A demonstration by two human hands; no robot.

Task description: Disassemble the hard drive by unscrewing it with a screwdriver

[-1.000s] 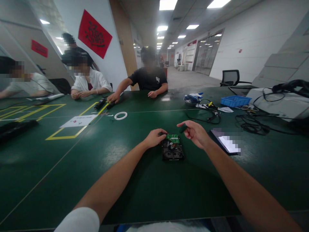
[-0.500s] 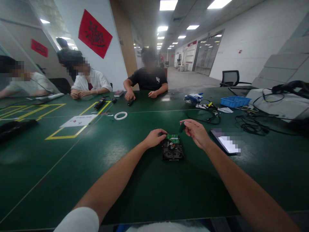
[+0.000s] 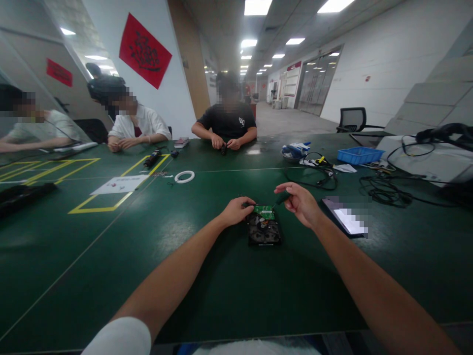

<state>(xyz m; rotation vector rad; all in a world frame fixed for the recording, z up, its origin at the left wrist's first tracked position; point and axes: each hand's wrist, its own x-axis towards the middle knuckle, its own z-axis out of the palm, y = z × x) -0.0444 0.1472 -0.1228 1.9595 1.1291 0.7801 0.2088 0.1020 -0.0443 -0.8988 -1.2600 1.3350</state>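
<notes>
A black hard drive (image 3: 264, 232) lies on the green table in front of me, its green circuit board (image 3: 263, 212) at the far end. My left hand (image 3: 237, 211) grips the drive's far left edge between thumb and fingers. A small dark green screwdriver (image 3: 282, 198) is in my right hand (image 3: 301, 203), its handle against the palm side and its index finger stretched out over it. The tool leans with its tip at the board's far right corner. Whether the tip touches a screw is too small to tell.
A phone (image 3: 345, 219) lies right of my right hand. Beyond are black cables (image 3: 325, 175), a blue tray (image 3: 360, 155) and a white ring (image 3: 184, 177). A paper sheet (image 3: 118, 185) lies left within yellow tape. Across the table a co-worker in black (image 3: 229, 123) handles a small dark object.
The screwdriver has tipped from steep to a flatter slant, and my right hand's fingers have shifted on it. My left hand and the drive stay put. The co-worker opposite has brought both hands together.
</notes>
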